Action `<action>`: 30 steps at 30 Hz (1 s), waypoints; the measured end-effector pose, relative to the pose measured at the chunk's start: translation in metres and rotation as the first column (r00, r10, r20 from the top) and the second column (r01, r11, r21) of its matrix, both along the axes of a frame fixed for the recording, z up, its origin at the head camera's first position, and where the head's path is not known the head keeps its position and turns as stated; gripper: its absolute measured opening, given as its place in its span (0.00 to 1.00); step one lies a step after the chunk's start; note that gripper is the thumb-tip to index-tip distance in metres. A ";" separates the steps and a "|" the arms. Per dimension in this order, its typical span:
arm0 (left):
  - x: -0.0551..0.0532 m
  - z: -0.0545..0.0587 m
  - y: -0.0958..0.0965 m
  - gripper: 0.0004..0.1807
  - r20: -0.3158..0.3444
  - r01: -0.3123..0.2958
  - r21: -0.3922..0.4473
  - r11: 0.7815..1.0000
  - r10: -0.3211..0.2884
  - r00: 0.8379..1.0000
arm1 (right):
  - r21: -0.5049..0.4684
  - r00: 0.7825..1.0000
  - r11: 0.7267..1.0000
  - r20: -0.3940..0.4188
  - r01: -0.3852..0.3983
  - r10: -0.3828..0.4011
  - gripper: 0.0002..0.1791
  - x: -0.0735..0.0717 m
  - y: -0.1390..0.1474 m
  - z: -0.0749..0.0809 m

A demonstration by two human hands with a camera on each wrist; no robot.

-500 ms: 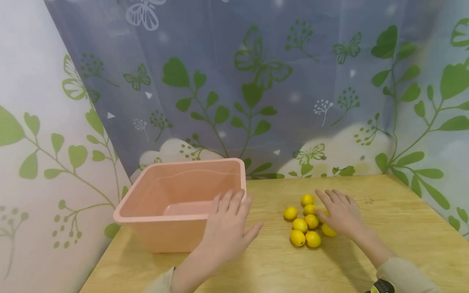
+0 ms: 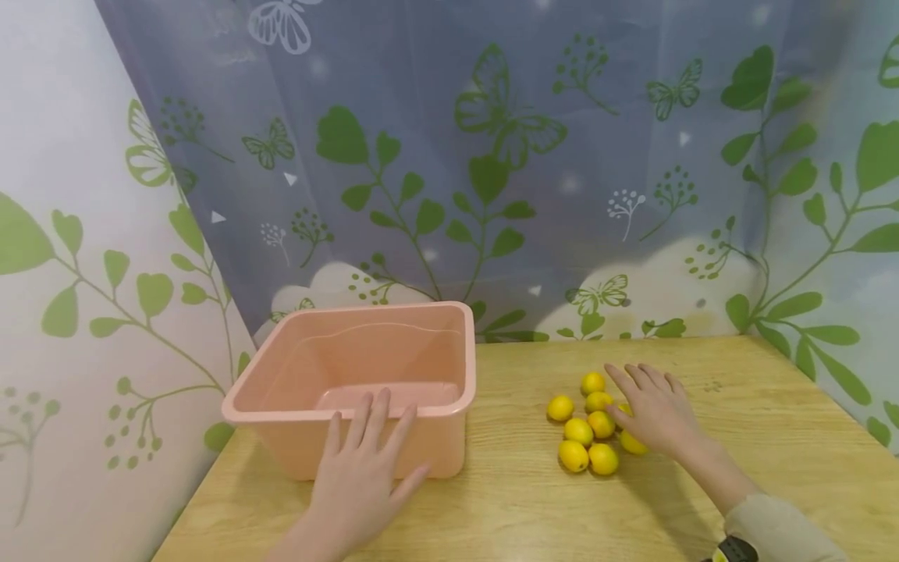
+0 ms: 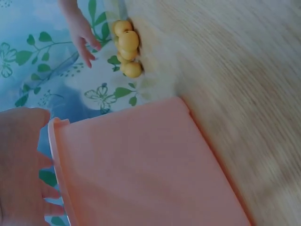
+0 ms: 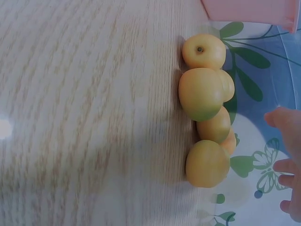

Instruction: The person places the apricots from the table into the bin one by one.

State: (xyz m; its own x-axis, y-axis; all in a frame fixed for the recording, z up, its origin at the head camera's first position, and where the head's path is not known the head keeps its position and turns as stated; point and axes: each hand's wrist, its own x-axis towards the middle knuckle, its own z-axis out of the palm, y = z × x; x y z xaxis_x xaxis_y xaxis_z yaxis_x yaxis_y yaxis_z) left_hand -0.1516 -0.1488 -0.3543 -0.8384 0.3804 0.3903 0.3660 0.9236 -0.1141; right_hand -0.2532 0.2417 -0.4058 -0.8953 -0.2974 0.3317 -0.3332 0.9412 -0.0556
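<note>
A pink plastic tub (image 2: 267,445) stands at the left of the table with nothing seen inside it. My left hand (image 2: 358,476) is spread palm down over its front wall, the fingertips right at the near rim. Several yellow lemons (image 2: 574,456) lie in a loose cluster at the right. Over the cluster's right edge my right hand (image 2: 656,410) hovers with fingers extended, hiding part of a lemon or two. In the right wrist view the hand (image 4: 289,160) is above the lemons (image 4: 201,94), apart from them and holding nothing.
The light wooden table (image 2: 506,499) carries the tub and lemons. A patterned cloth backdrop (image 2: 421,156) with leaves and butterflies rises behind the table and along both sides. On the right wrist is a black strap device (image 2: 735,549) beside the sleeve.
My left hand has moved left and slightly toward me, from the tub's front right corner to the middle of its near side. The right hand and the lemons have hardly moved.
</note>
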 end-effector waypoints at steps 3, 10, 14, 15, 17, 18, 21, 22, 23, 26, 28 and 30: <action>0.002 -0.002 -0.004 0.36 -0.008 0.008 -0.002 1.000 -0.008 1.000 | 0.006 1.000 1.000 -0.008 -0.002 0.002 0.34 0.000 0.000 0.000; 0.001 -0.004 -0.009 0.40 -0.017 0.055 -0.039 0.998 -0.055 0.998 | 0.011 1.000 1.000 -0.004 0.003 -0.003 0.35 -0.001 0.001 0.000; 0.000 -0.003 -0.011 0.43 -0.031 0.069 -0.082 0.994 -0.072 0.997 | 0.006 1.000 1.000 0.005 0.007 -0.007 0.34 -0.002 0.002 -0.002; 0.000 -0.003 -0.011 0.43 -0.034 0.072 -0.089 0.993 -0.076 0.997 | 0.004 1.000 1.000 0.006 0.007 -0.007 0.34 -0.002 0.002 -0.003; 0.001 -0.002 -0.012 0.44 -0.039 0.077 -0.096 0.992 -0.082 0.996 | 0.000 1.000 1.000 0.012 0.003 -0.003 0.34 -0.003 0.003 -0.004; 0.001 -0.002 -0.013 0.44 -0.038 0.080 -0.096 0.992 -0.084 0.996 | 0.000 1.000 1.000 0.014 -0.001 0.001 0.34 -0.003 0.003 -0.004; 0.002 0.000 -0.014 0.45 -0.030 0.086 -0.096 0.992 -0.090 0.996 | 0.001 1.000 1.000 0.024 -0.008 0.008 0.34 -0.005 0.005 -0.006; 0.002 0.001 -0.014 0.45 -0.022 0.087 -0.094 0.992 -0.089 0.996 | 0.003 1.000 1.000 0.030 -0.008 0.008 0.34 -0.006 0.006 -0.006; 0.002 0.002 -0.015 0.45 -0.011 0.088 -0.093 0.992 -0.089 0.996 | 0.005 0.999 1.000 0.037 -0.007 0.006 0.34 -0.006 0.007 -0.007; 0.002 0.005 -0.014 0.44 0.030 0.081 -0.091 0.993 -0.079 0.996 | 0.010 0.998 1.000 0.059 0.001 -0.002 0.34 -0.008 0.008 -0.007; 0.001 0.007 -0.013 0.44 0.064 0.076 -0.079 0.994 -0.071 0.995 | 0.012 0.997 1.000 0.072 0.004 -0.005 0.34 -0.009 0.009 -0.007; 0.001 0.009 -0.012 0.43 0.089 0.070 -0.069 0.995 -0.064 0.994 | 0.010 0.996 1.000 0.085 0.004 -0.005 0.34 -0.010 0.009 -0.006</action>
State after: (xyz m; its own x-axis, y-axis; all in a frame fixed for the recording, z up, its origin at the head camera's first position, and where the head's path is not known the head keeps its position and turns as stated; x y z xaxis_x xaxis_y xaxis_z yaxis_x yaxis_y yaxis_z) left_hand -0.1504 -0.1613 -0.3452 -0.8394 0.4617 0.2867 0.4383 0.8871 -0.1450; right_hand -0.2632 0.2505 -0.4117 -0.9216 -0.2960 0.2510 -0.3233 0.9434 -0.0745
